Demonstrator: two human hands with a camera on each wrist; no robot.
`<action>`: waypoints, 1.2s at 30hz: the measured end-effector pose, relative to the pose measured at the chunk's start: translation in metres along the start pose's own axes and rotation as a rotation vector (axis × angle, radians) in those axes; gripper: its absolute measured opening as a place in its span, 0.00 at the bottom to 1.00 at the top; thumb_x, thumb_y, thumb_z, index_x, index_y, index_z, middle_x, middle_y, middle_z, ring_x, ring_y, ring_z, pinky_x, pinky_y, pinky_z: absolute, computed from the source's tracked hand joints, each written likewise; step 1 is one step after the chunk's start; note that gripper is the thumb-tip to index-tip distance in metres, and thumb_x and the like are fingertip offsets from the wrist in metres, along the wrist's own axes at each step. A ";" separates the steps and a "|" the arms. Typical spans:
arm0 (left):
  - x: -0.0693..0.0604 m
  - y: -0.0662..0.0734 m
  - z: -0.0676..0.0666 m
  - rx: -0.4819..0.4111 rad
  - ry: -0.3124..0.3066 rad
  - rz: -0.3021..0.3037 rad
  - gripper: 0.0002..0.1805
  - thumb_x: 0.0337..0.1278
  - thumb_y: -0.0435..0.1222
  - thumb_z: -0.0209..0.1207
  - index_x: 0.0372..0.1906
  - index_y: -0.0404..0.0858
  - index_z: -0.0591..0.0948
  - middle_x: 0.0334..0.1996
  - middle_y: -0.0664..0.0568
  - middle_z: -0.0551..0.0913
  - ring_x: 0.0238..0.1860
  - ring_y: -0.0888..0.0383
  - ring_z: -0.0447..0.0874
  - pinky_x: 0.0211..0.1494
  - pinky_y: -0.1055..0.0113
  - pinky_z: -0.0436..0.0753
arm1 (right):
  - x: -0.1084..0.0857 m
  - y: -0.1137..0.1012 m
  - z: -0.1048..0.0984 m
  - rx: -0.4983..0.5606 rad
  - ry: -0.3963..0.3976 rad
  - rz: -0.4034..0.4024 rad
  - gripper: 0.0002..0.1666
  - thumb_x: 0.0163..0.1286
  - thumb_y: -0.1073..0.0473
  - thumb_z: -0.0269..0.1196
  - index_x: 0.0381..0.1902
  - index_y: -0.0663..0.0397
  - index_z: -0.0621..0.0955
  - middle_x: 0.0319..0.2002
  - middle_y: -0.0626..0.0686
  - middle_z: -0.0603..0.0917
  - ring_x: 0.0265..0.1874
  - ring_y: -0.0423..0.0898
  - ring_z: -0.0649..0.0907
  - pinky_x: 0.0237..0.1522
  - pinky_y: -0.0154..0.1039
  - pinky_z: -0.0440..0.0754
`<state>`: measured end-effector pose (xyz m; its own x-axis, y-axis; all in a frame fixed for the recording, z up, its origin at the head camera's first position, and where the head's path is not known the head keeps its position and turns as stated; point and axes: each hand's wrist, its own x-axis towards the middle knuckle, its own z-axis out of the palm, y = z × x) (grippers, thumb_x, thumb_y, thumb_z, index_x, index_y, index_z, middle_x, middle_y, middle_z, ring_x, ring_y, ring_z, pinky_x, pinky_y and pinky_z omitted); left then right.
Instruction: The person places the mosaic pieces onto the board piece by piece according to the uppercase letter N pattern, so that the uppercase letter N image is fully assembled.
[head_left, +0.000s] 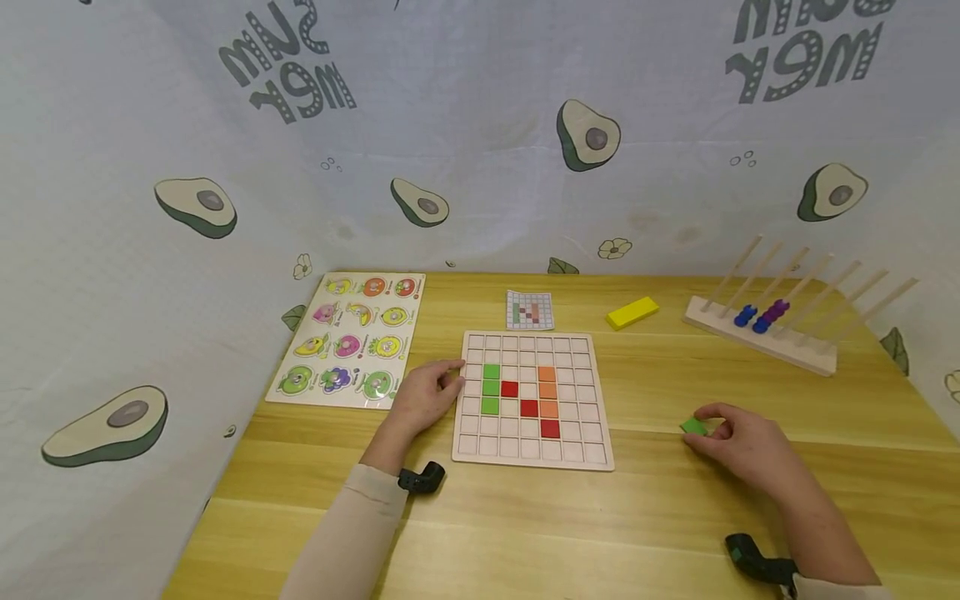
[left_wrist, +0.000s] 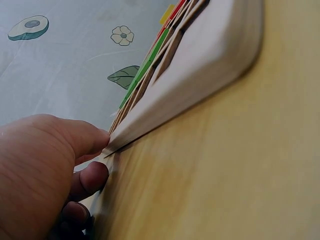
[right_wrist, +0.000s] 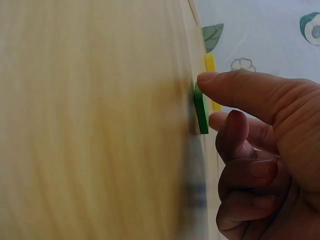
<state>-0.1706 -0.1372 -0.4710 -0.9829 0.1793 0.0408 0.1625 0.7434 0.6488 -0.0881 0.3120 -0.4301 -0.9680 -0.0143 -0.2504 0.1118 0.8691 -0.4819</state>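
A square wooden grid board (head_left: 577, 450) lies on the table with three green tiles (head_left: 491, 388), three red tiles (head_left: 528, 408) and three orange tiles (head_left: 548, 390) in its cells. At its left edge, my left hand (head_left: 425, 395) touches the rim with thumb and fingertips. The left wrist view shows the thumb against the board's side (left_wrist: 200, 85), the other fingers loosely bent. Off to the right of the board, my right hand (head_left: 746, 442) pinches a green square tile (head_left: 693, 427) between thumb and fingers. In the right wrist view this green tile (right_wrist: 201, 109) is seen edge-on.
Behind the board lies a small pattern card (head_left: 530, 311) with a coloured grid. A yellow block (head_left: 632, 313) lies at the back. On the right stands a wooden peg rack (head_left: 787, 346) with blue and purple beads. A fruit picture board (head_left: 360, 317) lies on the left.
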 end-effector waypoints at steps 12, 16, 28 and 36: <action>-0.001 -0.001 0.000 -0.015 -0.005 -0.005 0.19 0.71 0.43 0.59 0.62 0.45 0.84 0.28 0.56 0.79 0.31 0.60 0.74 0.37 0.66 0.74 | 0.002 0.006 0.001 0.016 -0.018 -0.034 0.27 0.72 0.48 0.66 0.57 0.63 0.79 0.30 0.49 0.79 0.25 0.43 0.73 0.26 0.36 0.67; -0.001 -0.002 0.001 -0.016 -0.006 -0.008 0.19 0.71 0.43 0.60 0.62 0.45 0.84 0.28 0.56 0.79 0.31 0.60 0.74 0.37 0.66 0.74 | -0.001 0.006 0.002 0.023 -0.027 -0.064 0.25 0.73 0.50 0.65 0.59 0.62 0.79 0.30 0.49 0.78 0.24 0.41 0.72 0.26 0.35 0.67; 0.000 -0.002 0.002 -0.015 -0.004 -0.013 0.19 0.70 0.43 0.61 0.62 0.46 0.84 0.28 0.56 0.79 0.31 0.60 0.74 0.38 0.66 0.74 | -0.001 0.015 -0.002 0.021 -0.014 -0.041 0.27 0.73 0.49 0.65 0.59 0.64 0.79 0.32 0.49 0.79 0.25 0.41 0.71 0.27 0.35 0.66; 0.000 -0.001 0.001 -0.014 -0.003 -0.011 0.19 0.71 0.43 0.60 0.62 0.46 0.84 0.28 0.57 0.79 0.30 0.61 0.73 0.36 0.67 0.74 | -0.001 0.002 -0.001 0.005 0.008 -0.069 0.27 0.74 0.47 0.64 0.58 0.63 0.80 0.31 0.49 0.77 0.25 0.40 0.71 0.27 0.35 0.66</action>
<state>-0.1709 -0.1373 -0.4726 -0.9845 0.1727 0.0313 0.1501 0.7363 0.6598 -0.0872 0.3144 -0.4306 -0.9752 -0.0702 -0.2100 0.0459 0.8637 -0.5020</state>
